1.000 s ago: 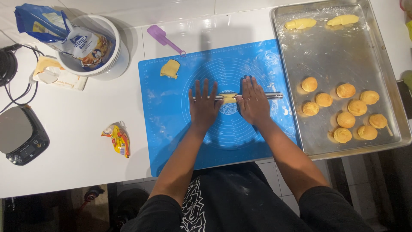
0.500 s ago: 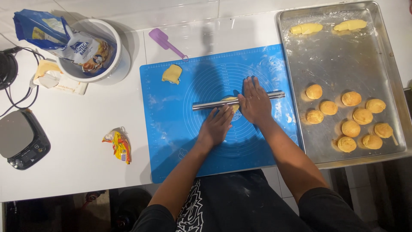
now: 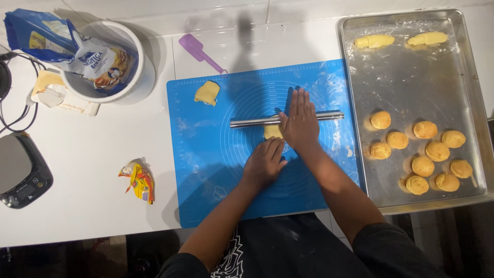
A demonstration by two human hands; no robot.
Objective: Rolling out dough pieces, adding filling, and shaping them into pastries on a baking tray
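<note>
On the blue mat [image 3: 206, 154], the left hand [image 3: 265, 162] is laid flat, fingers together, touching the dough [image 3: 271, 132]. Just right, the right hand [image 3: 300, 121] is pressed open-palmed on the steel pin [image 3: 257, 121], across the dough's far edge.

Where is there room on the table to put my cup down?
Bare white counter lies between the black kitchen scale and the blue silicone mat, around the small yellow wrapper. The middle of the metal baking tray is bare too. It is crowded at the steel rolling pin, under the right hand and left hand.
</note>
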